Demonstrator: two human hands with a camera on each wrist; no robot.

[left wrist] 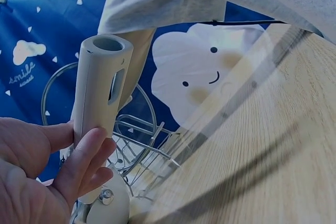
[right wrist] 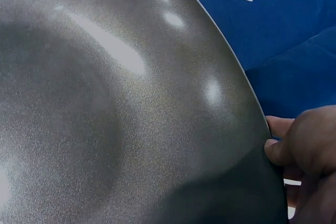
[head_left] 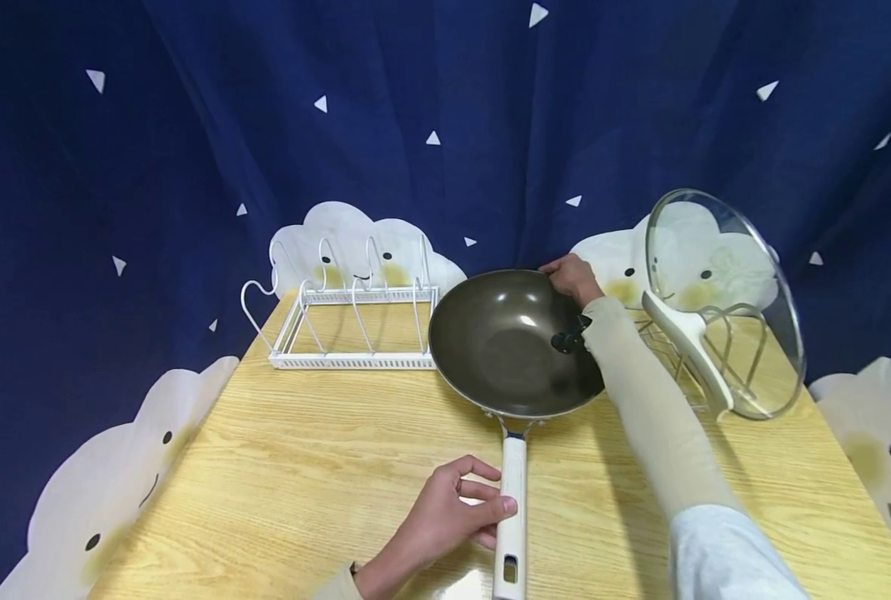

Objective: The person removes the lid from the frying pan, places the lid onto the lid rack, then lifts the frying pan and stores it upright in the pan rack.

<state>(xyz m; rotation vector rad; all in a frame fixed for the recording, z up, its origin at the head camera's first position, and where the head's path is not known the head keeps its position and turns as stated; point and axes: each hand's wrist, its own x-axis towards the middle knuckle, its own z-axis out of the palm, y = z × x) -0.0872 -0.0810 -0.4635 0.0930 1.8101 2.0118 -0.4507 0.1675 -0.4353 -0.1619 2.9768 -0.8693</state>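
A dark frying pan with a pale handle is in the middle of the head view, handle toward the person. My left hand holds that handle between thumb and fingers; the left wrist view shows the handle's hollow end pointing up, above the tabletop. At the far right of the pan, my right hand grips the rim. In the right wrist view the thumb lies at the rim's edge, the other fingers partly hidden beyond it.
Left of the pan, a white wire rack stands on the wooden table. On the right, a glass lid with a pale handle stands upright in another wire rack. A blue curtain hangs behind.
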